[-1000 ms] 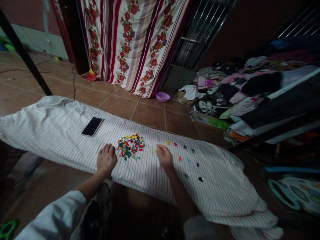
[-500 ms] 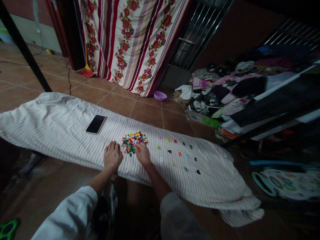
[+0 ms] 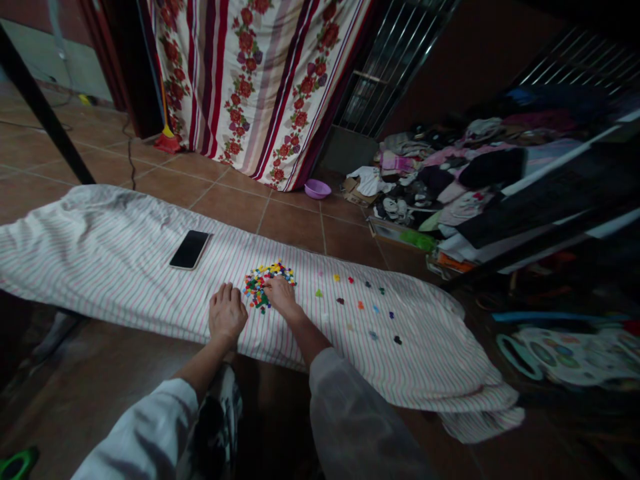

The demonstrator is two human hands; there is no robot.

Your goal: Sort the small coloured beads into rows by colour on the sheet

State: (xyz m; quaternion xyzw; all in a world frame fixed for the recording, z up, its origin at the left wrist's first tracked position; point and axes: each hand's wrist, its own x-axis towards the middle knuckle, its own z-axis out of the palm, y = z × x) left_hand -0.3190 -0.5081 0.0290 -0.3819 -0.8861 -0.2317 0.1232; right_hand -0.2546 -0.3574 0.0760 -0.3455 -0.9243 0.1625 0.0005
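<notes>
A heap of small multicoloured pieces [image 3: 260, 275] lies on a striped cloth [image 3: 150, 280]. My right hand [image 3: 281, 295] reaches into the heap's near right side, thumb and fingers drawn together; whatever they pinch is too small to make out. Just left of the heap, my left hand [image 3: 227, 312] rests palm down on the cloth, fingers laid out and nothing held. Right of the heap, small groups sorted by colour are spread in loose rows, among them a yellow group [image 3: 337, 278], an orange group [image 3: 361, 305] and a black group [image 3: 398, 340].
A dark-screened phone [image 3: 190, 250] lies on the cloth left of my hands. Beyond, on the tiled floor, are a purple bowl [image 3: 317, 189], a broom [image 3: 167, 140] and a floral curtain [image 3: 245, 87]. Piled clothes [image 3: 450, 167] fill the back right.
My right hand has shifted slightly left and up within the heap, its fingers still together. My left hand stays in place on the cloth. The camera view has moved a little.
</notes>
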